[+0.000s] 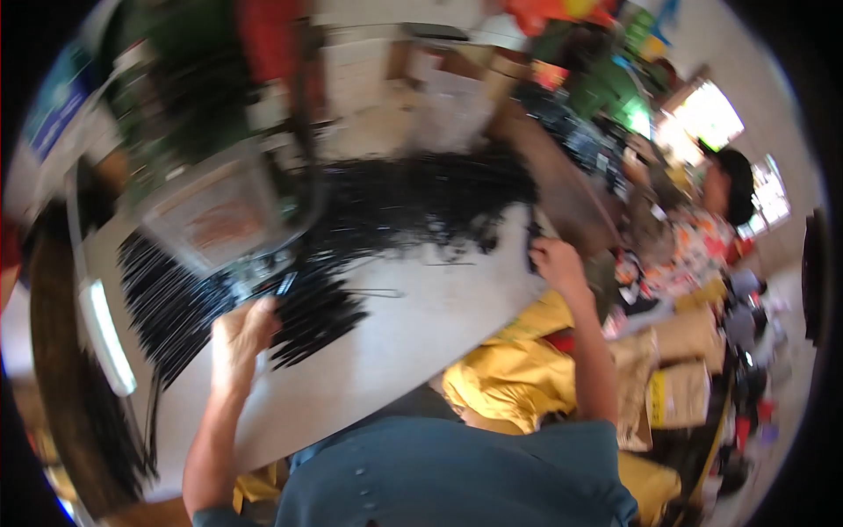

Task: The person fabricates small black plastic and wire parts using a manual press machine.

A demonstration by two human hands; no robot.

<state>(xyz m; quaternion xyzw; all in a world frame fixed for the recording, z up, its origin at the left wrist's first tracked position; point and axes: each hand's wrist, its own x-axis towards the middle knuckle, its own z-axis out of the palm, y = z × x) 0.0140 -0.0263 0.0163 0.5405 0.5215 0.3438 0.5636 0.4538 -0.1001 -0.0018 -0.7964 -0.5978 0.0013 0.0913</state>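
Note:
My left hand [246, 329] is closed at the metal head [263, 268] of a green machine, its fingertips pinched beside a small dark piece. Blur hides what exactly it grips. Around it, thin black rods or wires [171, 299] fan out on the pale table [351, 351]. My right hand [555, 263] is closed near the table's right edge, against a short dark thing that I cannot make out. A wide heap of black wires [413, 198] stretches between the hands, toward the back. One long, thin looped wire [378, 292] lies apart from it.
A clear plastic bin [211, 215] with reddish contents is fixed on the machine. Open cardboard boxes [452, 88] stand at the back. A lit tube lamp [110, 338] is at the left. Yellow cloth [514, 373] hangs by my right arm. Another person [694, 237] sits at the right.

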